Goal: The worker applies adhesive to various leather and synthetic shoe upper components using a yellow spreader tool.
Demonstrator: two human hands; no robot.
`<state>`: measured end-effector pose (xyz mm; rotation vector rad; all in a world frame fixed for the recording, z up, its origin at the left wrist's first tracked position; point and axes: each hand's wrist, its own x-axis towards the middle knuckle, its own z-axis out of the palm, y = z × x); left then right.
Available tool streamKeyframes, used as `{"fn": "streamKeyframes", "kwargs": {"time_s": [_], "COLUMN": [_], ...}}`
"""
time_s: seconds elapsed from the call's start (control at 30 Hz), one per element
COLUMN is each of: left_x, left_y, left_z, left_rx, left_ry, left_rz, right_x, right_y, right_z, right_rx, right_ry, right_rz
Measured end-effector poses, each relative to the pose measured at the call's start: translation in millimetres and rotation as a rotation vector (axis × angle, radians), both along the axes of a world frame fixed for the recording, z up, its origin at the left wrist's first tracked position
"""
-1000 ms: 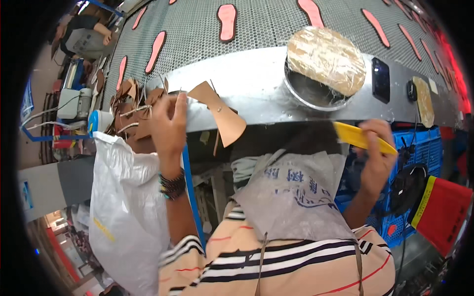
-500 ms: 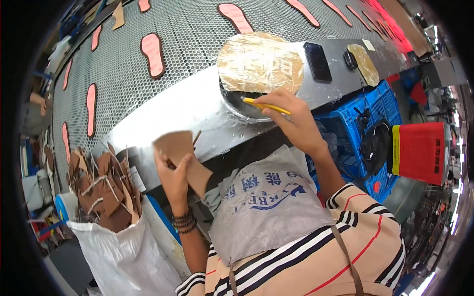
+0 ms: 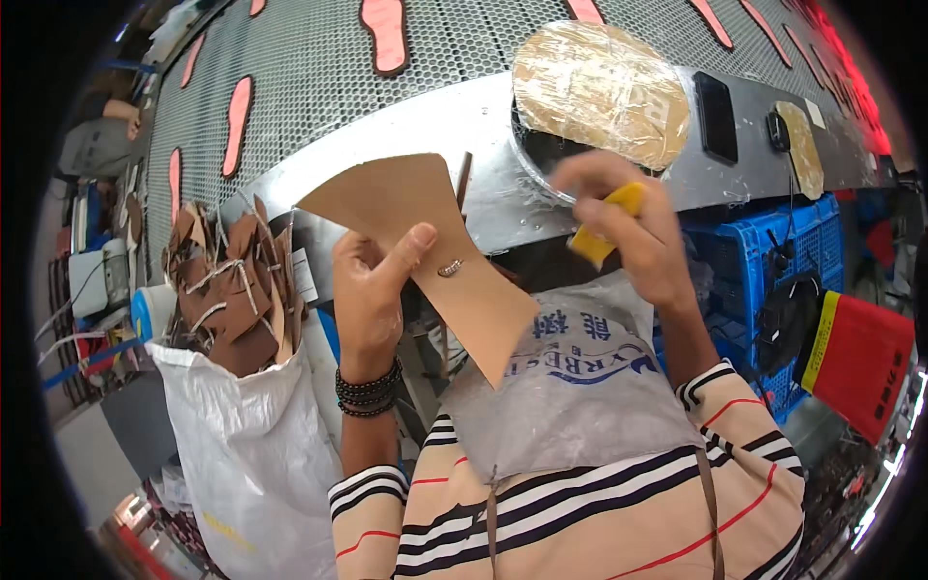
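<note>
My left hand point(image 3: 372, 295) pinches a tan shoe piece point(image 3: 406, 198), thumb on its face, fingers behind. The piece is wide at its upper end, narrow in the middle, and tilts down to the right over my apron. A small dark mark point(image 3: 450, 268) shows on its face. In my right hand point(image 3: 633, 227), partly smeared by motion, is a flat yellow tool point(image 3: 601, 232), held between thumb and fingers; its tip is blurred. The hand is by the rim of a round tub point(image 3: 537, 180), mostly covered by a plastic-wrapped cardboard lid point(image 3: 599, 92).
Pink insoles with dark edges point(image 3: 385, 39) lie on a mesh belt point(image 3: 309, 58) beyond the metal ledge point(image 3: 445, 116). On the ledge rests a black phone point(image 3: 715, 116). Brown scraps point(image 3: 227, 300) fill a white sack point(image 3: 242, 435) at left. Blue crates point(image 3: 744, 256) and a red container point(image 3: 860, 362) stand right.
My right hand has drawn back from the tub opening, turning the yellow tool flat side out. My left hand has brought the shoe piece up closer, its face turned toward me. The view has shifted left.
</note>
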<state>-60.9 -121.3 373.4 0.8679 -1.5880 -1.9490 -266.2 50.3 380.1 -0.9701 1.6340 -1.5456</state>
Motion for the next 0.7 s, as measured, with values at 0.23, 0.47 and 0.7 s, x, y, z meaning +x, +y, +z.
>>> {"fn": "streamKeyframes", "kwargs": {"time_s": [0.23,0.47,0.7], "left_x": [6.6,49.7,223.3], "left_y": [-15.0,-17.7,-16.0], "left_z": [14.9,40.4,104.4], "left_rx": [0.125,0.427,-1.570], "left_ry": [0.681,1.169,-0.652], "left_rz": [-0.111,-0.048,0.584], "right_x": [11.1,7.8,-0.1], "right_y": [-23.5,26.8,37.6], "right_z": [15.2,8.0,-7.9], "right_rx": [-0.033,-0.090,-0.188], "right_ry": [0.296,-0.001,-0.054], "right_rz": [0.221,-0.092,-0.068]}}
